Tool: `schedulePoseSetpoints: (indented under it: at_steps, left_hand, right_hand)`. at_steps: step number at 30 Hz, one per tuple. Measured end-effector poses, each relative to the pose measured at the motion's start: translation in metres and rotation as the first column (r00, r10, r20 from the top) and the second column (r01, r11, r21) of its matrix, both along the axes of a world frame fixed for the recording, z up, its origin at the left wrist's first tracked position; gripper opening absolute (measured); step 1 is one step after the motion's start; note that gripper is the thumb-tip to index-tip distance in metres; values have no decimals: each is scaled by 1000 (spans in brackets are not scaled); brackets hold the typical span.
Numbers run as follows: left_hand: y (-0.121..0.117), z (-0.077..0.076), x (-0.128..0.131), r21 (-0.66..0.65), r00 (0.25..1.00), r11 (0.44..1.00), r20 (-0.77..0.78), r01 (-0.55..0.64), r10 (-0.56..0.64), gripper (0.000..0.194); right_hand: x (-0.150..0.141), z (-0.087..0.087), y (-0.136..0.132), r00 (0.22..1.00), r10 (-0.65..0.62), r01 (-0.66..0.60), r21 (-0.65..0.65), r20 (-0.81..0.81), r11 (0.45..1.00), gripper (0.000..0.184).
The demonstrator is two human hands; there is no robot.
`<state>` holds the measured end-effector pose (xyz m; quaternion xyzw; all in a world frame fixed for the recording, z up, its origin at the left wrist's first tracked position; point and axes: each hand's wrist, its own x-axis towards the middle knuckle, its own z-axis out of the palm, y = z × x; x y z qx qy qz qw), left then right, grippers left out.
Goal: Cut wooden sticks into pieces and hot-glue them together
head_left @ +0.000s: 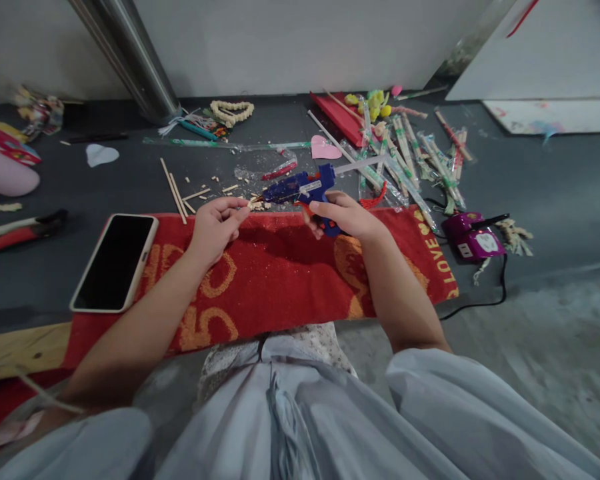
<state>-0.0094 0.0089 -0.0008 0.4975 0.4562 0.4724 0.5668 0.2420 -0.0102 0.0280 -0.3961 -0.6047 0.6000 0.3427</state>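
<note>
My right hand is wrapped round the handle of a blue hot glue gun, and a translucent glue stick sticks out of its back end. The gun's nozzle points left, at the fingertips of my left hand. Those fingers pinch a small pale wooden piece, which is too small to make out in full. Under both forearms lies a red towel with orange lettering. Short cut bits of wooden stick are scattered just beyond my left hand, near several longer thin sticks.
A phone lies on the towel's left end, with red-handled pliers farther left. Wrapped sticks are heaped at the back right. A purple box with a cord stands right of the towel. A metal post rises behind.
</note>
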Motion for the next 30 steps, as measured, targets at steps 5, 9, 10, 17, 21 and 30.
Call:
schedulePoseSetpoints:
  at_steps: [5, 9, 10, 17, 21, 30]
  left_hand:
    - [2, -2, 0, -2, 999, 1000, -39, -21, 21, 20]
    - [3, -4, -1, 0, 994, 1000, -104, -26, 26, 15]
    - [3, -4, -2, -2, 993, 1000, -117, -21, 20, 15]
    - [1, 1, 0, -71, 977, 997, -211, 21, -36, 14]
    - [0, 4, -1, -73, 954, 995, -286, 66, -84, 17]
    - [-3, 5, -1, -32, 909, 984, -378, 174, -173, 21]
  right_hand:
    - [4, 3, 0, 997, -78, 78, 11, 16, 997, 41]
    - [13, 0, 6, 932, -278, 228, 221, 234, 948, 33]
    - [16, -1, 8, 880, -354, 260, 301, 318, 917, 29]
    - [41, -14, 19, 465, -617, 98, 656, 635, 749, 28]
    - [52, -22, 20, 329, -623, 59, 643, 710, 764, 36]
    - [47, -16, 19, 413, -634, 50, 679, 654, 733, 30]
